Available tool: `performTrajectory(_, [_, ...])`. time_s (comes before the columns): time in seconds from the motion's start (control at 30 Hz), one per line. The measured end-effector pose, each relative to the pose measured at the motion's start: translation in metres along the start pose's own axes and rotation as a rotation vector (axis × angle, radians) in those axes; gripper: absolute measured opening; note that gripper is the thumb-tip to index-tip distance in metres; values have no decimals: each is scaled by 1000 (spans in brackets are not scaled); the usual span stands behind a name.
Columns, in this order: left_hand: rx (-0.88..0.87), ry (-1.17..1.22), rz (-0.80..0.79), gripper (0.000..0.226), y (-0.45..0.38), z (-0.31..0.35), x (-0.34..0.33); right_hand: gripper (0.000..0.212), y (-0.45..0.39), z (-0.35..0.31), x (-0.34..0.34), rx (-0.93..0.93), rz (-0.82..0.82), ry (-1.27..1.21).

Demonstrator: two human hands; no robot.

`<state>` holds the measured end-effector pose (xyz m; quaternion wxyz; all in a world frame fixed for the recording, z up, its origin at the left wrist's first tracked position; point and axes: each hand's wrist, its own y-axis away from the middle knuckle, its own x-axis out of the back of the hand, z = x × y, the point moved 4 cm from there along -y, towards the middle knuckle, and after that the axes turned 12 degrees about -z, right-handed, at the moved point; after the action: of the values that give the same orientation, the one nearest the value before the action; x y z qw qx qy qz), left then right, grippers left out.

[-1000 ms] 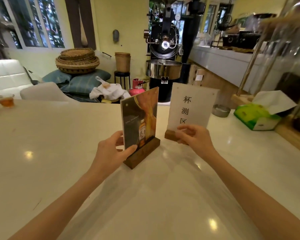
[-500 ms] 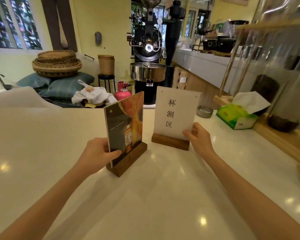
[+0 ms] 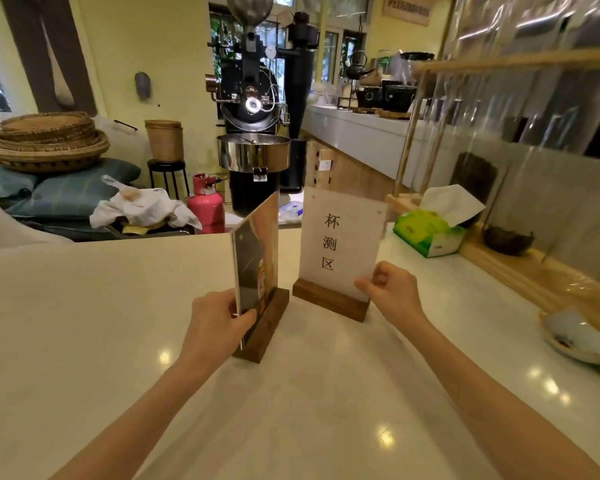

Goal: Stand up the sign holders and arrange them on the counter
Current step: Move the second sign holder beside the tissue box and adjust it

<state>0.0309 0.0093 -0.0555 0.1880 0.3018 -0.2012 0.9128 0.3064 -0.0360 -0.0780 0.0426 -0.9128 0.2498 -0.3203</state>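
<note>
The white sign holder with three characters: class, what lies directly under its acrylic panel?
A dark wooden base on the counter holds the white sign holder. The right hand covers the panel's lower right corner.

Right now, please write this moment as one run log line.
left hand grips picture sign | right hand grips white sign | both upright on counter
</note>
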Motion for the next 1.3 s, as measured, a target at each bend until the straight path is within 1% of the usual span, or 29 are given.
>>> performTrajectory(0.07, [-11, 32, -9, 14, -7, 7, -11, 20, 6, 3, 10, -8, 33, 39])
performTrajectory(0.13, [-19, 65, -20, 10, -16, 14, -22, 19, 12, 7, 20, -30, 72, 59])
performTrajectory(0.3, [-88, 126, -38, 22, -38, 38, -57, 21, 22, 25, 48, -69, 184, 59])
performTrajectory(0.4, [-94, 155, -46, 31, -51, 51, -81, 24, 22, 37, 66, -83, 240, 83])
performTrajectory(0.47, [-96, 157, -79, 35, -60, 61, -99, 24, 20, 46, 79, -99, 271, 87])
performTrajectory(0.63, [-141, 210, -135, 33, -78, 95, -146, 20, 13, 73, 117, -160, 283, 100])
performTrajectory(0.7, [-144, 231, -154, 41, -86, 108, -168, 14, 9, 86, 135, -199, 272, 85])
performTrajectory(0.8, [-156, 260, -194, 44, -99, 131, -202, 21, 2, 101, 160, -208, 273, 52])
performTrajectory(0.9, [-183, 278, -194, 47, -106, 156, -230, 28, -2, 113, 180, -252, 283, 40])
performTrajectory(1.03, [-171, 247, -194, 52, -116, 182, -265, 13, -4, 125, 201, -273, 342, 93])
performTrajectory(1.07, [-166, 254, -200, 53, -118, 188, -273, 12, -4, 127, 206, -276, 353, 101])
performTrajectory(1.17, [-168, 274, -208, 54, -122, 203, -295, 19, -2, 136, 221, -308, 375, 126])
performTrajectory(1.3, [-169, 272, -200, 62, -123, 217, -318, 25, 1, 143, 236, -338, 378, 164])
